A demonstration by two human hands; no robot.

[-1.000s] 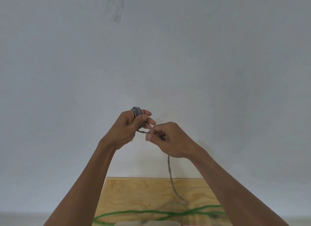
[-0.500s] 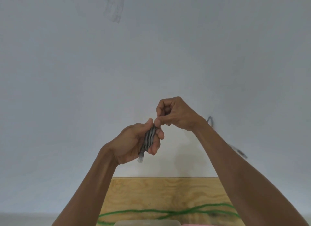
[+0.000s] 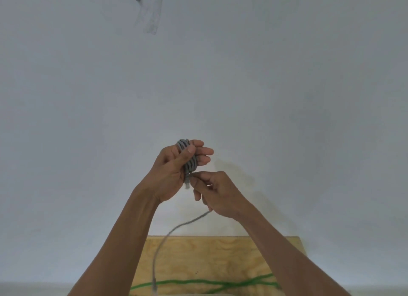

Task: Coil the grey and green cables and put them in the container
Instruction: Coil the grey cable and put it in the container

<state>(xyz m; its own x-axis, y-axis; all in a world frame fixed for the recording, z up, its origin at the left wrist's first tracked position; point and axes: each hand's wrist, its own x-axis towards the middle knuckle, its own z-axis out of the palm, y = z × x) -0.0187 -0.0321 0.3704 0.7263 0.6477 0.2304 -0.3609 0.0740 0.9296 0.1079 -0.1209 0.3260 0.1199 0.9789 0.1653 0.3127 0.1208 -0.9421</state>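
Observation:
My left hand [image 3: 171,174] is raised in front of the wall with several loops of the grey cable [image 3: 189,161] wound around its fingers, thumb pressed on top. My right hand [image 3: 217,194] sits just below and to the right, pinching the cable where it leaves the coil. The loose grey tail [image 3: 162,242] hangs down in a curve to the board, its plug end near the bottom edge. The green cable [image 3: 198,282] lies stretched across the wooden board [image 3: 220,256]. The container is not clearly in view.
A plain white wall [image 3: 287,97] fills most of the view, with a taped fixture [image 3: 150,15] high up. A pale object edge [image 3: 207,294] shows at the very bottom centre, below the board.
My right hand has swung from above the coil down to its lower right, carrying the cable around for another loop. The loose tail now hangs on the left of my right arm.

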